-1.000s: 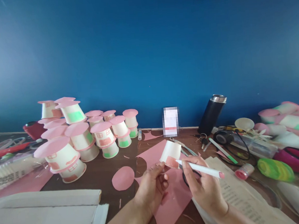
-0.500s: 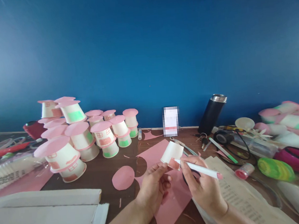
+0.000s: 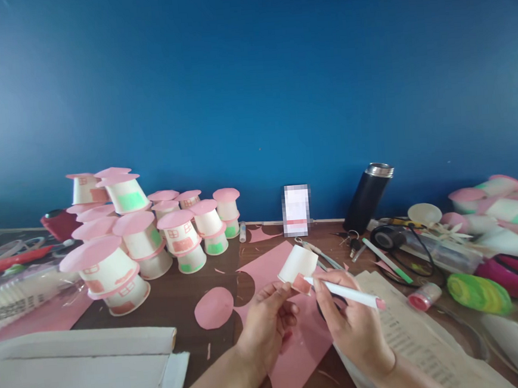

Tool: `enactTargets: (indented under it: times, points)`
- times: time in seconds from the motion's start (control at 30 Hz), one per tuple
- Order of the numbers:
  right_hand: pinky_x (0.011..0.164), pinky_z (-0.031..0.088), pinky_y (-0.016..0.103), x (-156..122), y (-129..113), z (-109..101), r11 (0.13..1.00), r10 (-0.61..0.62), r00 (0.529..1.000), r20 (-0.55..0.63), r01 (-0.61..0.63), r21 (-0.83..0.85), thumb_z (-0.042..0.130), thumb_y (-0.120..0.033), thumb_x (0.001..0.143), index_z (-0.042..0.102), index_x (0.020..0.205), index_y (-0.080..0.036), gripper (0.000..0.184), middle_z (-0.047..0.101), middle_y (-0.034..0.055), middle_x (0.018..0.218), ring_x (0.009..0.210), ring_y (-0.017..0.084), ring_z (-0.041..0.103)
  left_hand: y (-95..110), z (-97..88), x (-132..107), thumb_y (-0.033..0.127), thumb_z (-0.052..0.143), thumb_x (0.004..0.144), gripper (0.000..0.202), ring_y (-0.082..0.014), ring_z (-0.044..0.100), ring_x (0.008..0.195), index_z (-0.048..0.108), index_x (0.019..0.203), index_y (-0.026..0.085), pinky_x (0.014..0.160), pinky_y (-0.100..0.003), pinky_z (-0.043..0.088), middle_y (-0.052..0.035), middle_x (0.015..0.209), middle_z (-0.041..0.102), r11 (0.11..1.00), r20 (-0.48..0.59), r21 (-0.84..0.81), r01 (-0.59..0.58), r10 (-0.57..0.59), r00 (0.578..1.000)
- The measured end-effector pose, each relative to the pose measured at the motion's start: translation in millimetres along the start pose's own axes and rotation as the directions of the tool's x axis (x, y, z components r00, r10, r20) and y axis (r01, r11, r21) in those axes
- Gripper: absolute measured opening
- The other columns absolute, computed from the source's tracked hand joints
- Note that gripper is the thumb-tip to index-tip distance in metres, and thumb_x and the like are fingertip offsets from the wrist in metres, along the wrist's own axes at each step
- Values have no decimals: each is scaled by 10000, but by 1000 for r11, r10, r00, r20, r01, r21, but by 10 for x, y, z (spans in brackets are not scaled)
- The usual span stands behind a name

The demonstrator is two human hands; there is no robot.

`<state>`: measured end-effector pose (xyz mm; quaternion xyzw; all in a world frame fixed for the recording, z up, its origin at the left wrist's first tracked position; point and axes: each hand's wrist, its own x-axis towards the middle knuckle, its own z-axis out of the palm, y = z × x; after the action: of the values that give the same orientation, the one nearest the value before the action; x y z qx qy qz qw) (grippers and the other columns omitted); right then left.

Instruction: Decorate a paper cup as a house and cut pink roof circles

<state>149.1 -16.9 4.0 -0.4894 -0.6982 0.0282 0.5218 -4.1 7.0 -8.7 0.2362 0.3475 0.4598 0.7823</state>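
Observation:
Upside down and tilted, a white paper cup (image 3: pixel 298 262) is pinched at its rim by my left hand (image 3: pixel 269 319). A reddish-pink coloured patch shows on the cup's side near the rim. My right hand (image 3: pixel 349 318) is closed round a white felt-tip pen (image 3: pixel 350 292) with a pink end, its tip at the coloured patch. Beneath both hands lies a cut-up sheet of pink paper (image 3: pixel 294 358). Scissors, partly hidden, lie under my right hand. A pink paper disc (image 3: pixel 214 308) rests on the table to the left of my left hand.
Stacked cups with pink disc tops (image 3: pixel 105 266) stand at the left. A black bottle (image 3: pixel 369 197) leans by the blue wall. At the right lie a green pen (image 3: pixel 387 260), a printed sheet (image 3: pixel 408 331), a yellow-green item (image 3: pixel 477 293) and more cups (image 3: pixel 506 210).
Almost nothing differs. The pen has shifted very slightly at the cup's coloured patch, while the cup and my left hand stay in place.

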Motion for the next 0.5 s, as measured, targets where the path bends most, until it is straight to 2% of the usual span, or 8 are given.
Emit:
enactTargets:
  times: [0.13, 0.23, 0.37, 0.5]
  points:
    - [859, 479, 358, -12, 17, 20, 995, 59, 997, 44, -62, 73, 565, -242, 967, 604, 1033, -265, 81, 738, 11, 908, 877, 205, 689, 3, 21, -17, 401, 820, 675, 323, -81, 458, 343, 623, 788, 171, 273, -147, 216, 16, 519, 614, 999, 14, 9, 41, -41, 999]
    - [866, 468, 358, -8, 17, 24, 996, 48, 998, 37, -50, 68, 566, -234, 966, 607, 1030, -266, 83, 730, 6, 894, 877, 201, 680, 9, 20, -18, 340, 792, 726, 252, -83, 466, 337, 637, 790, 151, 261, -146, 223, 2, 524, 621, 998, 3, -34, 59, -59, 998]
    - [831, 450, 357, -6, 15, 7, 1000, -2, 1000, 3, 2, 22, 546, -222, 967, 622, 994, -249, 85, 670, 22, 882, 857, 203, 632, 54, 15, 0, 217, 658, 861, 133, -46, 510, 389, 611, 769, 133, 330, -111, 333, 15, 572, 617, 990, -72, -136, 38, -48, 996]
    - [772, 457, 351, -23, 22, 0, 999, 31, 999, -27, -30, 35, 543, -233, 964, 604, 1009, -242, 75, 618, 26, 878, 821, 204, 605, 126, 43, -4, 121, 560, 916, 118, -15, 543, 451, 591, 802, 116, 386, -87, 396, -5, 716, 653, 971, -137, -238, 17, -51, 989]
